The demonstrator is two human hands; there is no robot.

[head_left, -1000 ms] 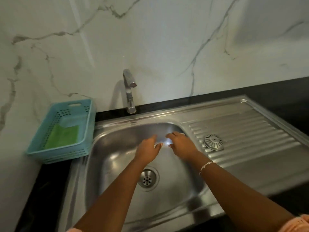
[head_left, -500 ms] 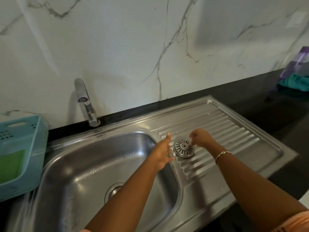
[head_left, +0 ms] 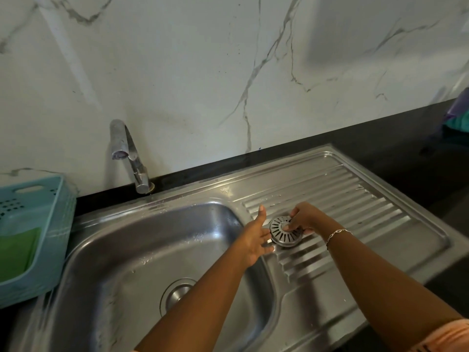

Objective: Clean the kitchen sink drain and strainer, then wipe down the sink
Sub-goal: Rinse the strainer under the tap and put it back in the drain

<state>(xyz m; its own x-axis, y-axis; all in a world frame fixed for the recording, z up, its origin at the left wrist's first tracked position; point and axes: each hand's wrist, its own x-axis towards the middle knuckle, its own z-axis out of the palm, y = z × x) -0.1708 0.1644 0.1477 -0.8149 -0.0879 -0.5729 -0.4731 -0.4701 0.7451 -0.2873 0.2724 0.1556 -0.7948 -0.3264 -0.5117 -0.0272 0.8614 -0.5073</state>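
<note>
the round metal strainer [head_left: 281, 233], cut with spoke-like slots inside a raised rim, sits on the ribbed drainboard [head_left: 355, 199], just right of the basin's rounded edge. the right hand [head_left: 308, 219] has its grip closed on the strainer, fingers curled over its right rim and one fingertip on its middle. the left hand [head_left: 255, 238] is open, thumb up and fingers straight, just beside the strainer's left edge. the sink [head_left: 132, 250] is water-speckled stainless steel with smooth curved walls. its round drain [head_left: 177, 293] lies near, partly behind the left forearm. the ribs stretch right from the hands to a raised lip. a chrome tap [head_left: 127, 153] stands far left. a pale blue perforated plastic basket [head_left: 45, 224] borders the sink's left edge.
</note>
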